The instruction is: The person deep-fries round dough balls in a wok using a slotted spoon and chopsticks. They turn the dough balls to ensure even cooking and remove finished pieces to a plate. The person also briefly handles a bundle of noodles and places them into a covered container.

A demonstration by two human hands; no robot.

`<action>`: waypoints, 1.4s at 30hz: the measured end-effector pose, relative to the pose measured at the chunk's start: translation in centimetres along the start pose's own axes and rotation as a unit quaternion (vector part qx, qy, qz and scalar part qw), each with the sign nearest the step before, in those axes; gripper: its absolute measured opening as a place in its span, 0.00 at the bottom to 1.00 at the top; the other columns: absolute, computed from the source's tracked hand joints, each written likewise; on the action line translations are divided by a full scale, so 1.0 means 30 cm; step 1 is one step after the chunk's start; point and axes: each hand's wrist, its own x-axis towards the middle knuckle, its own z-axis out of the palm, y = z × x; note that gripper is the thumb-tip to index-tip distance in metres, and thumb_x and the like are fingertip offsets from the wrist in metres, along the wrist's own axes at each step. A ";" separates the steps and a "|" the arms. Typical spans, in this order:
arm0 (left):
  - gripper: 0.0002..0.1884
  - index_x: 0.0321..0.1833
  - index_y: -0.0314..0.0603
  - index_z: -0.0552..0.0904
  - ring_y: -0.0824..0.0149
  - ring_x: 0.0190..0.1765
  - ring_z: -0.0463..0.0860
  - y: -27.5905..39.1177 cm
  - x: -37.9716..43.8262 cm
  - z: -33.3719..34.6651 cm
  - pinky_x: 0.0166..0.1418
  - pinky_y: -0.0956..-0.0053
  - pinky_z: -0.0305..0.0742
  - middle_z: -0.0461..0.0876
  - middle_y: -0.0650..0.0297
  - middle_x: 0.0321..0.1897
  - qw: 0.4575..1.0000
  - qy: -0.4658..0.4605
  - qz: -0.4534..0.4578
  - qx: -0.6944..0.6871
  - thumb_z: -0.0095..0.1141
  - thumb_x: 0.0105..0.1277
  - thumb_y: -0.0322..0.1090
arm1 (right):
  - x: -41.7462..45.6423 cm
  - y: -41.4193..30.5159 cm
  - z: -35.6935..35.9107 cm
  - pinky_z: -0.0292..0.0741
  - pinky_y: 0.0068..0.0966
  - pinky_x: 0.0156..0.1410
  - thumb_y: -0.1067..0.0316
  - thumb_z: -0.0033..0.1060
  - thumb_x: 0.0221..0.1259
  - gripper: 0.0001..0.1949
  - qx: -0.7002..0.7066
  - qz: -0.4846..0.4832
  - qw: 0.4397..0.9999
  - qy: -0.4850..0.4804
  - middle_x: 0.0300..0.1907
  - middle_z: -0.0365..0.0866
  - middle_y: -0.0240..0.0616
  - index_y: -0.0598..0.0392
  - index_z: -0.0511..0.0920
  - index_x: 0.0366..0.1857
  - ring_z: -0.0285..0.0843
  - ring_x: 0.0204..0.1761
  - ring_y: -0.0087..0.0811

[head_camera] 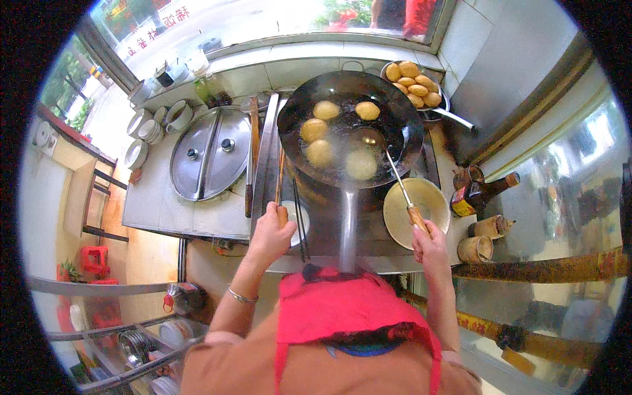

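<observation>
My right hand grips the wooden handle of a metal ladle, whose bowl is in the oil of a large black wok. Several round fried dough pieces float there, and steam rises. My left hand is closed around a wooden handle; a thin rod reaches up from it beside the wok's left side, its far end unclear. Dark chopsticks lie over a white bowl near my left hand. A wide cream bowl stands beneath the ladle's handle.
Browned dough pieces fill a handled strainer at the back right. A sauce bottle and jars stand at right. Left are a round split metal lid and stacked bowls. The wok's metal handle points towards me.
</observation>
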 end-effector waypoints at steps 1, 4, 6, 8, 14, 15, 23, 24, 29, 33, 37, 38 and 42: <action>0.14 0.38 0.34 0.67 0.54 0.30 0.76 -0.020 0.009 0.020 0.36 0.63 0.71 0.74 0.48 0.27 1.000 0.007 0.015 -0.015 0.51 0.53 0.35 | -0.006 -0.022 0.000 0.63 0.20 0.24 0.62 0.50 0.59 0.12 0.062 0.041 0.997 -0.024 0.19 0.68 0.27 0.60 0.73 0.36 0.64 0.20 0.18; 0.13 0.34 0.31 0.66 0.52 0.27 0.77 -0.011 0.029 0.060 0.33 0.64 0.71 0.75 0.48 0.26 0.998 -0.004 0.026 -0.059 0.50 0.53 0.34 | 0.019 -0.046 0.016 0.62 0.19 0.24 0.62 0.51 0.59 0.12 0.075 0.004 0.997 -0.027 0.19 0.68 0.27 0.61 0.74 0.35 0.63 0.19 0.18; 0.12 0.34 0.33 0.67 0.61 0.24 0.75 0.006 0.052 0.085 0.29 0.69 0.70 0.73 0.55 0.24 0.982 -0.066 -0.009 -0.177 0.51 0.53 0.34 | 0.075 -0.017 0.039 0.62 0.20 0.24 0.61 0.52 0.59 0.12 0.001 -0.049 0.999 0.012 0.19 0.69 0.27 0.60 0.74 0.35 0.64 0.19 0.19; 0.09 0.33 0.36 0.69 0.73 0.20 0.69 0.056 0.056 0.107 0.23 0.78 0.65 0.69 0.65 0.21 0.952 -0.099 -0.019 -0.290 0.52 0.54 0.32 | 0.137 0.051 0.070 0.63 0.22 0.24 0.61 0.52 0.58 0.11 -0.087 -0.145 0.983 0.072 0.18 0.70 0.28 0.59 0.74 0.35 0.65 0.19 0.20; 0.09 0.35 0.39 0.73 0.75 0.25 0.69 0.085 0.090 0.114 0.27 0.80 0.63 0.71 0.68 0.23 0.904 -0.178 -0.084 -0.381 0.53 0.52 0.33 | 0.111 -0.036 0.133 0.66 0.22 0.25 0.59 0.53 0.57 0.14 -0.034 -0.070 0.997 0.010 0.20 0.72 0.31 0.60 0.74 0.37 0.68 0.21 0.21; 0.09 0.35 0.39 0.73 0.75 0.25 0.69 0.093 0.091 0.106 0.27 0.80 0.63 0.71 0.68 0.23 0.892 -0.199 -0.104 -0.391 0.53 0.52 0.33 | 0.109 -0.036 0.132 0.66 0.22 0.26 0.59 0.53 0.57 0.14 -0.023 -0.066 0.998 0.001 0.21 0.73 0.32 0.60 0.74 0.38 0.69 0.21 0.22; 0.12 0.35 0.36 0.71 0.68 0.27 0.73 0.025 0.120 0.088 0.31 0.75 0.68 0.72 0.62 0.24 0.965 -0.086 -0.037 -0.243 0.54 0.51 0.33 | 0.143 0.081 0.037 0.70 0.29 0.35 0.61 0.51 0.59 0.15 -0.159 -0.137 0.969 0.131 0.27 0.75 0.39 0.63 0.72 0.40 0.74 0.30 0.29; 0.11 0.35 0.36 0.71 0.68 0.28 0.73 -0.008 0.135 0.085 0.32 0.75 0.68 0.73 0.62 0.24 0.971 -0.081 -0.026 -0.223 0.54 0.51 0.33 | 0.135 0.063 0.034 0.69 0.29 0.35 0.61 0.52 0.59 0.14 -0.156 -0.125 0.971 0.129 0.26 0.74 0.38 0.63 0.72 0.39 0.73 0.29 0.29; 0.07 0.30 0.42 0.71 0.77 0.17 0.64 0.008 0.150 0.047 0.17 0.80 0.57 0.67 0.69 0.18 0.916 -0.152 -0.095 -0.358 0.54 0.53 0.33 | 0.142 0.087 0.034 0.60 0.20 0.24 0.61 0.51 0.60 0.11 -0.018 -0.065 0.994 0.085 0.19 0.65 0.28 0.58 0.72 0.36 0.62 0.20 0.19; 0.07 0.37 0.43 0.75 0.75 0.22 0.69 0.007 0.162 0.007 0.22 0.81 0.62 0.70 0.71 0.21 0.839 -0.219 -0.177 -0.466 0.52 0.57 0.36 | 0.154 0.072 0.086 0.48 0.13 0.15 0.58 0.46 0.62 0.13 0.099 0.029 0.993 0.054 0.15 0.57 0.21 0.57 0.71 0.41 0.49 0.12 0.13; 0.12 0.40 0.48 0.75 0.75 0.12 0.63 -0.024 0.153 0.009 0.15 0.82 0.59 0.75 0.62 0.18 0.728 -0.294 -0.166 -0.596 0.50 0.59 0.45 | 0.179 0.098 0.070 0.50 0.14 0.13 0.55 0.45 0.63 0.14 0.241 0.065 0.967 -0.047 0.17 0.63 0.26 0.53 0.72 0.43 0.51 0.09 0.14; 0.13 0.41 0.48 0.74 0.76 0.13 0.65 -0.027 0.145 0.028 0.14 0.82 0.59 0.78 0.59 0.21 0.742 -0.282 -0.187 -0.578 0.51 0.59 0.47 | 0.187 0.096 0.074 0.51 0.14 0.14 0.54 0.43 0.63 0.16 0.209 0.061 0.974 -0.062 0.17 0.64 0.26 0.53 0.72 0.45 0.51 0.10 0.14; 0.20 0.51 0.43 0.70 0.76 0.15 0.70 -0.041 -0.031 0.038 0.16 0.82 0.65 0.80 0.59 0.24 0.825 -0.168 -0.169 -0.513 0.49 0.62 0.47 | 0.217 0.096 0.010 0.61 0.15 0.22 0.55 0.42 0.64 0.17 -0.013 0.029 0.995 -0.090 0.28 0.70 0.32 0.54 0.70 0.50 0.64 0.21 0.19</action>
